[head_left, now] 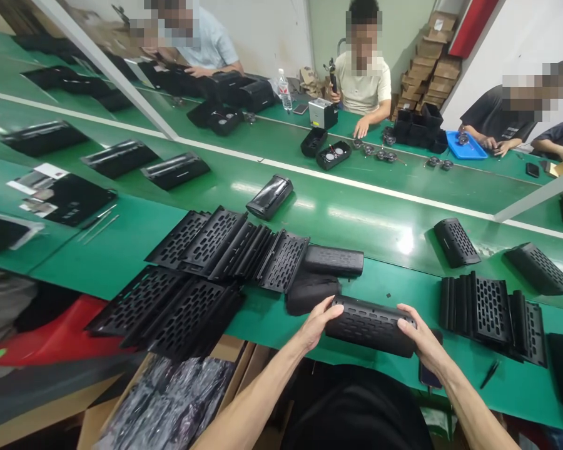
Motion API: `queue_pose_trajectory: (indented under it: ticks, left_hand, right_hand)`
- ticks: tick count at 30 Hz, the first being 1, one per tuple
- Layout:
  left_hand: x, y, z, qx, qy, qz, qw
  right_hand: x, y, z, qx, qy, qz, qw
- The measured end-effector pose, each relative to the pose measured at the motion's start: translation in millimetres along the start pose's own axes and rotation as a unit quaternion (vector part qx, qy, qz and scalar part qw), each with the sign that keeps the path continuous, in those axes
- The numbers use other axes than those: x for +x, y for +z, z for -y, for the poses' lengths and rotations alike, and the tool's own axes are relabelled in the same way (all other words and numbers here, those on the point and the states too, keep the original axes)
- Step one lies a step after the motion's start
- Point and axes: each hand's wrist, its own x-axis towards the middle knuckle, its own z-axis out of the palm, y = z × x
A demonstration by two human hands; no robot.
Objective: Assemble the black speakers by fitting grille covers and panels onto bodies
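Between my two hands is a black speaker housing with rows of slots, held above the near edge of the green bench. My left hand grips its left end, thumb on top. The right end is gripped by my right hand, thumb also on top. Fingers underneath are mostly hidden. Just beyond the left hand lie a rounded black housing and another slotted housing. To the left, slotted black panels are stacked in rows.
More slotted panels stand at right, near a black pen-like tool. Behind runs a green conveyor carrying housings such as this glossy one. An open carton of plastic-wrapped parts sits below left. Co-workers sit across the line.
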Motion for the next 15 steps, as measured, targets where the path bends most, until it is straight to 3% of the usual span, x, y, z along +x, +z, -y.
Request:
queue_pose_trajectory:
  ticks: [5,9,12,15]
  left_hand:
    - [5,3.5,10,0.025,-0.020,-0.027,0.999]
    - [1,-1.3,11,0.014,-0.047,0.020,0.999]
    - [0,-4.0,11,0.003,-0.020,0.057,0.998]
    - [3,-2.5,7,0.037,0.015,0.058,0.998]
  right_hand:
    - [5,0,-18,0.002,0.013,-0.016,1.000]
    - [9,-6,-24,0.009,0.041,-0.020,0.999]
    - [8,-12,-26,0.036,0.040,-0.004,0.999]
    - [2,-16,-32,0.032,0.016,0.038,0.999]
